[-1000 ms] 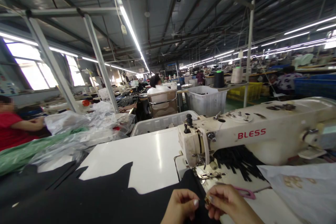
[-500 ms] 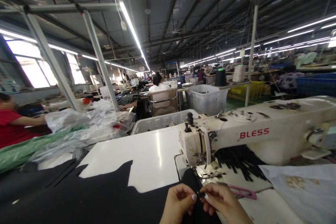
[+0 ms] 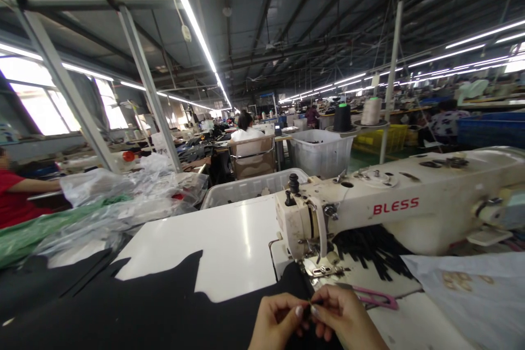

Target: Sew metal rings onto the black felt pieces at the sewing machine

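Observation:
My left hand [image 3: 279, 321] and my right hand [image 3: 342, 317] meet at the bottom edge, fingertips pinched together on a small dark piece [image 3: 312, 303] that is too small to make out. They hover over black fabric [image 3: 143, 306] spread on the white sewing table [image 3: 229, 235]. Just beyond them is the presser foot [image 3: 322, 270] of a cream BLESS sewing machine [image 3: 394, 208]. Pink thread snips [image 3: 375, 297] lie to the right of my right hand.
A pile of black strips [image 3: 371, 251] lies under the machine arm. A clear plastic bag [image 3: 471, 295] rests at the right. A grey bin [image 3: 246, 188] stands behind the table. Plastic-wrapped bundles [image 3: 106, 208] and a person in red [image 3: 16, 199] are at the left.
The fingertips of both hands have closed tighter together on the small piece. The view has shifted slightly; the machine and fabric stay put.

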Available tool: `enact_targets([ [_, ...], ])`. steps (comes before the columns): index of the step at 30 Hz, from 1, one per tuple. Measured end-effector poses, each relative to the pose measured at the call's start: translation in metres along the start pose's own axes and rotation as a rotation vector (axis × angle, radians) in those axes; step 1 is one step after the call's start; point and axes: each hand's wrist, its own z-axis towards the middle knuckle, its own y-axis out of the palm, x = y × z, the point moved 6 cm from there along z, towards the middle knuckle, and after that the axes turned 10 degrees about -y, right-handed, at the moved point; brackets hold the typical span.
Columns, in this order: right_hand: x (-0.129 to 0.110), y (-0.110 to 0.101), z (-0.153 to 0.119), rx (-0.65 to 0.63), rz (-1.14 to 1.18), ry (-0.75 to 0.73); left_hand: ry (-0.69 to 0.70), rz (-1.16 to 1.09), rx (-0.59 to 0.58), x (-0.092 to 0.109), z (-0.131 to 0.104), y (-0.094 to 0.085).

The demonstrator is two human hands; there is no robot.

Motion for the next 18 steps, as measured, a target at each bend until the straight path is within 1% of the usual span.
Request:
enact_targets([
  [3, -0.003, 0.000, -0.001, 0.000, 0.041, 0.013, 0.047, -0.087, -0.100, 0.004, -0.002, 0.004],
  [5, -0.003, 0.003, -0.001, -0.006, 0.056, 0.017, 0.034, -0.121, -0.106, 0.004, -0.002, 0.003],
  [7, -0.002, 0.007, -0.002, -0.023, 0.054, 0.037, 0.020, -0.115, -0.074, 0.003, -0.001, -0.001],
  [10, 0.001, 0.011, -0.004, -0.035, 0.018, 0.066, 0.039, -0.012, -0.032, 0.005, 0.000, -0.005],
  [14, -0.001, 0.010, -0.008, -0.014, -0.026, 0.065, 0.126, 0.174, -0.100, 0.011, -0.002, 0.000],
  [15, -0.003, 0.010, -0.010, -0.005, -0.025, 0.056, 0.160, 0.226, -0.095, 0.013, -0.003, 0.000],
  [18, -0.011, 0.008, -0.016, 0.018, -0.014, -0.003, 0.207, 0.373, 0.008, 0.015, -0.005, -0.005],
])
